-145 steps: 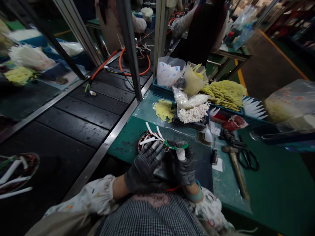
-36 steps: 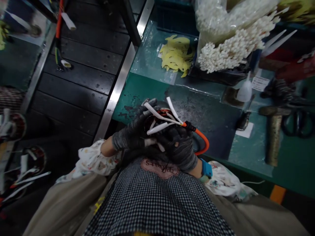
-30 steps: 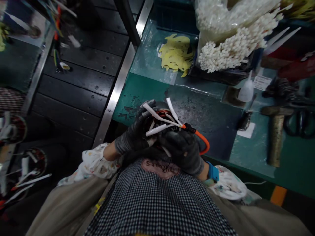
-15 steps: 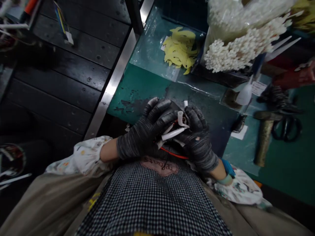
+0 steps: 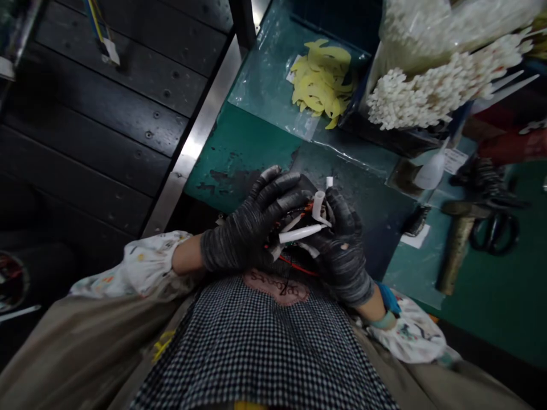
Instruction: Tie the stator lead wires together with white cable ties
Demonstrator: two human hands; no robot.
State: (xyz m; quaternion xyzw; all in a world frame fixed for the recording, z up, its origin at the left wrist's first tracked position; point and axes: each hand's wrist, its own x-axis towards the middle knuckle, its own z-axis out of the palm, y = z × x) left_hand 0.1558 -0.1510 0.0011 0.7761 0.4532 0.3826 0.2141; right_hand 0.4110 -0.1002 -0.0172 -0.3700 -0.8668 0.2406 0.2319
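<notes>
Two-handed, gripping the wired coil (image 5: 306,213) between left hand (image 5: 243,228) and right hand (image 5: 344,236) at the near edge of the tabletop (image 5: 252,136), probably to steady it while keeping white sleeves (image 5: 301,233) uncovered.

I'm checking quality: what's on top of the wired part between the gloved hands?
White sleeves sit on the wired part, where some orange-red shows between them. The left hand and right hand cover much of its sides; what lies there or beneath the sleeves is hidden.
</notes>
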